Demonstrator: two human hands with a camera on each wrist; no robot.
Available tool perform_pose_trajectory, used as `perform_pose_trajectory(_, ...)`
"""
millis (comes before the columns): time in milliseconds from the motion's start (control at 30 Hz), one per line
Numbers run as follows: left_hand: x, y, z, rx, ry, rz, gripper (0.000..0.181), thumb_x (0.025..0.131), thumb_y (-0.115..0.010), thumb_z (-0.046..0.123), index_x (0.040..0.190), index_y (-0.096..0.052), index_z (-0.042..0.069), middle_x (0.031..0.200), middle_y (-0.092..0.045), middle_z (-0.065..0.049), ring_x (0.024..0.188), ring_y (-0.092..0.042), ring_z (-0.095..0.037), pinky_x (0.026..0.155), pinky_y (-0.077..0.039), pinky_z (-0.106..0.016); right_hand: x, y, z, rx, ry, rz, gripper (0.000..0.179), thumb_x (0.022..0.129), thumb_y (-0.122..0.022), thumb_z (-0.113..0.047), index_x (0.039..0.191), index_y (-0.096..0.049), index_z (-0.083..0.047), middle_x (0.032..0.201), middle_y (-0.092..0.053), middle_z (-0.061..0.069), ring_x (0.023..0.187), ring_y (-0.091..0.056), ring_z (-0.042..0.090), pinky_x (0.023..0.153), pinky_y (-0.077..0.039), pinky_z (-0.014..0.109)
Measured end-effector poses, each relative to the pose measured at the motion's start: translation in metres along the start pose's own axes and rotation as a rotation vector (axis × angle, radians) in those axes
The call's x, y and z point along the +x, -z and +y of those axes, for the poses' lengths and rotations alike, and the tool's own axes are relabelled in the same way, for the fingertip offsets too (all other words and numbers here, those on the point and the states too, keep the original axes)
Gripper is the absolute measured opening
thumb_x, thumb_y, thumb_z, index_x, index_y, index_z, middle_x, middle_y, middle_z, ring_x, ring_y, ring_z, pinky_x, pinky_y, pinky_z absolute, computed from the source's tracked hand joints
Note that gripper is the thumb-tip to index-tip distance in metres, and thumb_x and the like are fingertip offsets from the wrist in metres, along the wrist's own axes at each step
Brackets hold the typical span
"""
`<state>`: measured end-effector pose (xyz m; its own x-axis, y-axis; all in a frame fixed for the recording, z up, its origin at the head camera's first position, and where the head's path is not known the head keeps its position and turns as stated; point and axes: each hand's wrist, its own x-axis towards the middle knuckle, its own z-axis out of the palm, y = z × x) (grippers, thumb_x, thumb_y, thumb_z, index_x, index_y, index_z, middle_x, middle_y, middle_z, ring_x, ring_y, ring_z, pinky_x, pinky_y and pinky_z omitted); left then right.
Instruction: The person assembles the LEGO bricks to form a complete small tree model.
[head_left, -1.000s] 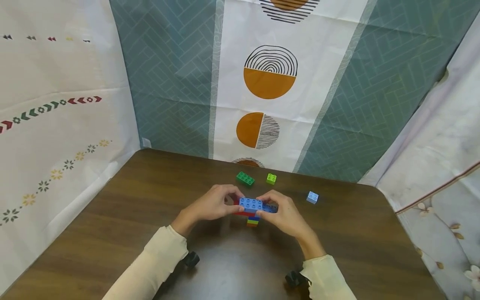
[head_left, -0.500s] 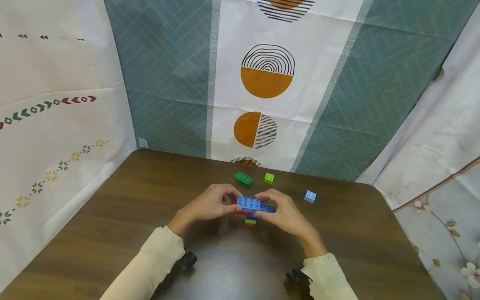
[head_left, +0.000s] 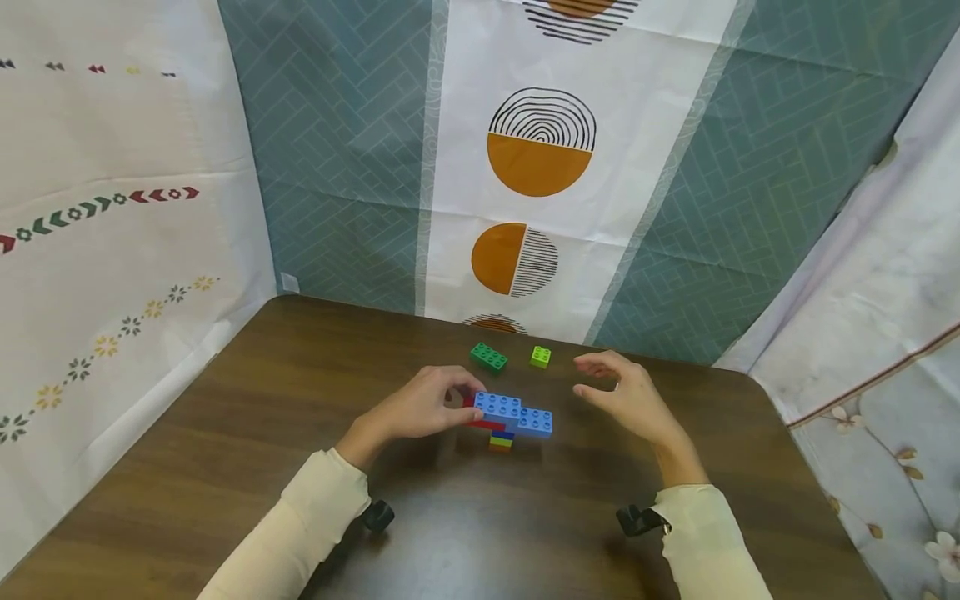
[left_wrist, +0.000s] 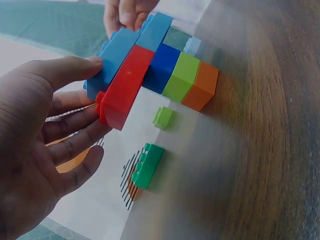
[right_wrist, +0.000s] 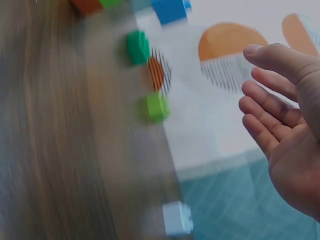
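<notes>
the left hand (head_left: 420, 406) pinches one end of a small structure of plastic bricks, its thumb against the long upper blue brick (head_left: 497, 406) and its other fingers on the far side. this brick is a smooth oblong with two rows of round studs on top. it lies across a glossy red brick (left_wrist: 127, 85) and a lower blue brick (head_left: 535, 422), which reaches out to the right with its studs bare. beneath them runs a narrow column of boxy, flat-sided bricks: a dark blue brick (left_wrist: 162, 68), then a lime brick (left_wrist: 182, 77), then an orange brick (left_wrist: 201, 86) at the bottom. the structure is near the middle of the desk (head_left: 225, 450), whose brown top has streaky wood grain and a dull sheen.

the right hand (head_left: 626, 400) is released, holding nothing, its fingers gently bent and thumb apart, in the air to the right of the structure. a pale blue brick (right_wrist: 177, 218), short and blocky, sits on the desk near this hand.

behind the structure lie an oblong green brick (head_left: 489, 357) and a small squarish light green brick (head_left: 540, 357), near each other. creased cloth (head_left: 337, 167) with a herringbone pattern and printed circles hangs behind the desk.
</notes>
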<state>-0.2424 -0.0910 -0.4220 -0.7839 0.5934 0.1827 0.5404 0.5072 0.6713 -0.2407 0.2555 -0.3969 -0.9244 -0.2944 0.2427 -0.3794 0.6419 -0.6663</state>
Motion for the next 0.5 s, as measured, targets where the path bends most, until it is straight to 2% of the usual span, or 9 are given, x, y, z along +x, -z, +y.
perform_pose_trajectory(167,0.0,0.001,0.0,0.002,0.008,-0.002,0.034,0.092,-0.078,0.033,0.121,-0.071,0.017,0.112,-0.071,0.003,0.1,-0.062,-0.012,0.089,-0.06,-0.03,0.002,0.018,0.027,-0.001,-0.085,-0.01,0.044,0.094,-0.076,-0.025,0.134,-0.064,-0.009,0.131,-0.067,0.017,0.124,-0.063,0.04,0.106,-0.048,0.061)
perform_pose_trajectory(267,-0.001,0.001,-0.001,0.009,0.01,-0.003,0.034,0.092,-0.078,0.033,0.121,-0.071,0.017,0.112,-0.071,0.004,0.101,-0.062,-0.011,0.089,-0.06,-0.029,0.001,0.027,0.044,-0.009,-0.136,-0.011,0.046,0.097,-0.073,-0.028,0.137,-0.062,-0.008,0.135,-0.065,0.021,0.125,-0.062,0.041,0.104,-0.05,0.059)
perform_pose_trajectory(333,0.0,0.0,-0.001,0.011,0.006,-0.005,0.034,0.092,-0.078,0.034,0.121,-0.071,0.017,0.112,-0.071,0.003,0.101,-0.063,-0.012,0.089,-0.059,-0.029,0.0,0.03,0.055,-0.014,-0.164,-0.003,0.047,0.098,-0.072,-0.029,0.138,-0.061,-0.007,0.136,-0.065,0.021,0.124,-0.062,0.04,0.102,-0.052,0.049)
perform_pose_trajectory(400,0.0,0.0,-0.001,0.009,-0.002,-0.005,0.035,0.092,-0.078,0.034,0.121,-0.071,0.017,0.113,-0.071,0.003,0.102,-0.064,-0.015,0.09,-0.06,-0.031,-0.001,0.033,0.064,-0.017,-0.183,0.008,0.046,0.098,-0.072,-0.028,0.137,-0.062,-0.005,0.136,-0.065,0.022,0.123,-0.063,0.039,0.098,-0.054,0.033)
perform_pose_trajectory(500,0.0,0.0,0.0,0.001,-0.008,-0.006,0.036,0.092,-0.078,0.035,0.122,-0.071,0.016,0.113,-0.071,0.002,0.104,-0.065,-0.018,0.091,-0.06,-0.034,-0.004,0.034,0.075,-0.003,-0.201,0.021,0.046,0.098,-0.072,-0.024,0.137,-0.062,-0.002,0.136,-0.065,0.025,0.121,-0.064,0.041,0.088,-0.051,0.015)
